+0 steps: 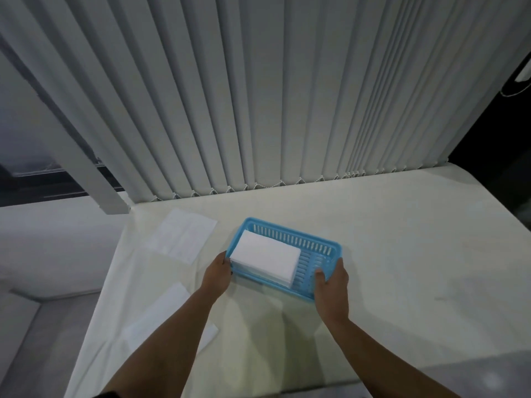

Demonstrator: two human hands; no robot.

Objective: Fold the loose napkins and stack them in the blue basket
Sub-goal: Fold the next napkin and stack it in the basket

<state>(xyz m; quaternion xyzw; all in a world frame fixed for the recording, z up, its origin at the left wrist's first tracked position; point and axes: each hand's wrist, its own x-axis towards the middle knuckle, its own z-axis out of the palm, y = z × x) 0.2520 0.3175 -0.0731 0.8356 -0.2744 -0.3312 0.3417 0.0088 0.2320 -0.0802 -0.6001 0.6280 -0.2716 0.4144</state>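
Note:
The blue basket (301,239) with slotted walls sits in the middle of the table. A stack of folded white napkins (265,261) fills its left part. My left hand (218,272) grips the basket's left end, thumb on the rim beside the stack. On the near right corner my right hand (330,285) is closed on the rim. One loose unfolded napkin (182,239) lies flat to the far left of the basket. Another loose napkin (169,314) lies nearer me on the left, partly under my left forearm.
A cream cloth covers the table (402,254). Grey vertical blinds (258,96) hang right behind its far edge. The cloth's left edge (109,282) drops off beside the napkins, with a pale floor below. A dark opening shows at the far right.

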